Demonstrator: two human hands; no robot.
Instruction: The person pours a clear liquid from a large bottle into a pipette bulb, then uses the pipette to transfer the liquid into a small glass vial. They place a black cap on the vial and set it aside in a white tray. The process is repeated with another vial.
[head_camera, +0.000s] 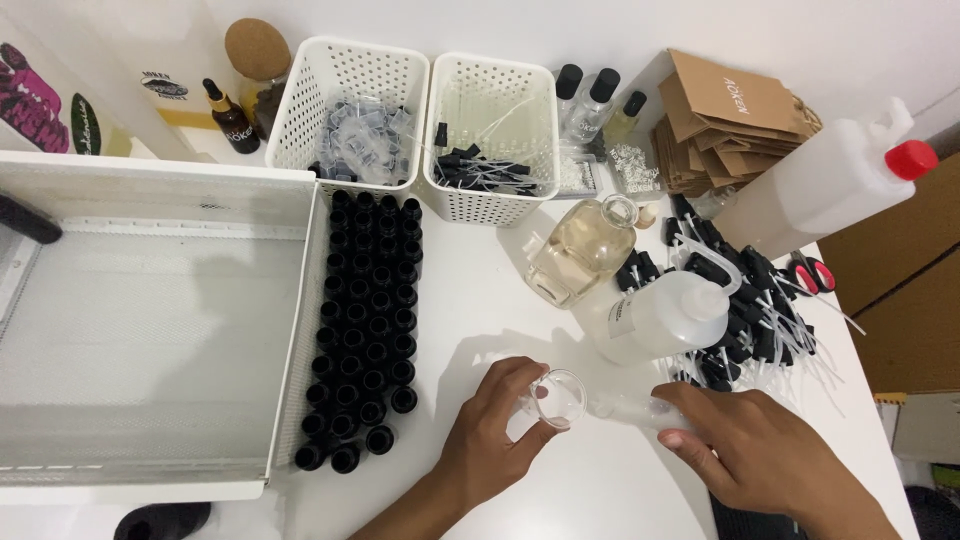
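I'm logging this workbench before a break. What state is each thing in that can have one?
Small clear plastic cup: held tilted in the left hand, looks empty.
Clear slim tube: gripped by the right hand.
Square clear glass bottle: uncapped, holds pale yellow liquid.
Small black bottles: upright in rows, uncapped.
Large white jug: lying tilted, red cap on.
Red-handled scissors: closed.

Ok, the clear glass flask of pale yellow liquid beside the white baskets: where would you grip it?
Probably around the short neck of the clear glass flask, coming from above. The body is wide and rounded, and a white squeeze bottle crowds its right side, while the neck stands free at the top.
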